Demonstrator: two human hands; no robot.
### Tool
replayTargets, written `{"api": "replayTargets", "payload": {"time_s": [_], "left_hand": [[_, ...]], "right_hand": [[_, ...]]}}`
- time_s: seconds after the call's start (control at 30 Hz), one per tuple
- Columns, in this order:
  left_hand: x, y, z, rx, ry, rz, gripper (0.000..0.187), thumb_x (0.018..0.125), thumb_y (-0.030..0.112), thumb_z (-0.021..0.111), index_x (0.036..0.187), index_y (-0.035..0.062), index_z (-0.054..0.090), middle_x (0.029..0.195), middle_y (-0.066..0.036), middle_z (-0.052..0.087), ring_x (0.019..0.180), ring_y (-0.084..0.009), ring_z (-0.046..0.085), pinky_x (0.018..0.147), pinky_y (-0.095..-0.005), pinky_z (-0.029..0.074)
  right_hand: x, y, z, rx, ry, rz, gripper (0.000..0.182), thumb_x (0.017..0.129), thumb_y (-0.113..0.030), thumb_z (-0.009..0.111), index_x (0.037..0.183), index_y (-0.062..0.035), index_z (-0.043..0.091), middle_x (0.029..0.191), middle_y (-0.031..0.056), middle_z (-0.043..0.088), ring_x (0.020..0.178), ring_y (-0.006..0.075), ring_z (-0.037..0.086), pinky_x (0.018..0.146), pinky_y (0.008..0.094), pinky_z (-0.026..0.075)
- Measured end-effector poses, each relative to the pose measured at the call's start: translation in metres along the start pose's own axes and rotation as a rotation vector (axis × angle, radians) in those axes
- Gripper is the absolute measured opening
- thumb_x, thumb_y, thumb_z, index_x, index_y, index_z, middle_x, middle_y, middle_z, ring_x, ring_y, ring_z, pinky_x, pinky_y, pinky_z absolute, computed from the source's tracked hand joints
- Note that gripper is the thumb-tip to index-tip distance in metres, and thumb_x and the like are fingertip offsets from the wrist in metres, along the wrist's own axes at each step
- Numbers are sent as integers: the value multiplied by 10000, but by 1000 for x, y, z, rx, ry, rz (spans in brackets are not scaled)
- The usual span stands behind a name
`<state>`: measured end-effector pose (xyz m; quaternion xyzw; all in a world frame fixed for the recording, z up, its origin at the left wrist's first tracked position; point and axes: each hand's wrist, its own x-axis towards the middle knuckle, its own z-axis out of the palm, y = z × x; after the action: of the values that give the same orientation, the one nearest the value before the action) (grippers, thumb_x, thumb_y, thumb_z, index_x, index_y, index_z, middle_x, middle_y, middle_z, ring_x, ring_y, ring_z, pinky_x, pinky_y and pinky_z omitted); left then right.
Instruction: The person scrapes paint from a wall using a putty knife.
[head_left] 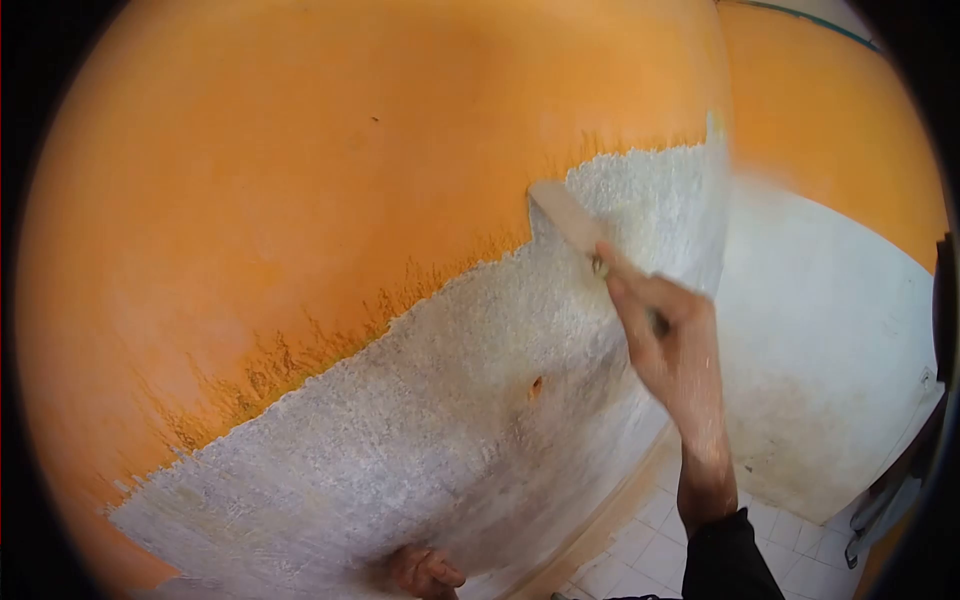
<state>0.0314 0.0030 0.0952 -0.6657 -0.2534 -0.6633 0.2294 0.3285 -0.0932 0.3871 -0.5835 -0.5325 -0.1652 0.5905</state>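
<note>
My right hand (670,330) is closed round the handle of a flat scraper (565,215). The blade lies against the wall, its tip at the ragged edge between the orange paint (300,180) and the grey bared surface (450,390). Low in the view, my left hand (425,571) is near the grey part of the wall, with its fingers curled; whether it holds anything is hidden. Dark scratch marks run along the lower edge of the orange paint.
A second wall on the right is orange above and whitish below (820,330). White floor tiles (640,550) show at the lower right. Dark objects stand at the far right edge. A small brown spot (536,387) marks the grey wall.
</note>
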Motion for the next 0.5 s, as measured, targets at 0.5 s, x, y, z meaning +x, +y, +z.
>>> {"api": "replayTargets", "payload": {"time_s": [0.5], "left_hand": [[-8,4,2,10,-30,-15,409,944,270,395,607,116,569,547,-50,515,519,-251,538,600,-420,410]], "right_hand": [[-1,13,5,-8,33,76,276,957,-119,597,1217,-80,681,594,19,486,557,66,377,493,262,296]]}}
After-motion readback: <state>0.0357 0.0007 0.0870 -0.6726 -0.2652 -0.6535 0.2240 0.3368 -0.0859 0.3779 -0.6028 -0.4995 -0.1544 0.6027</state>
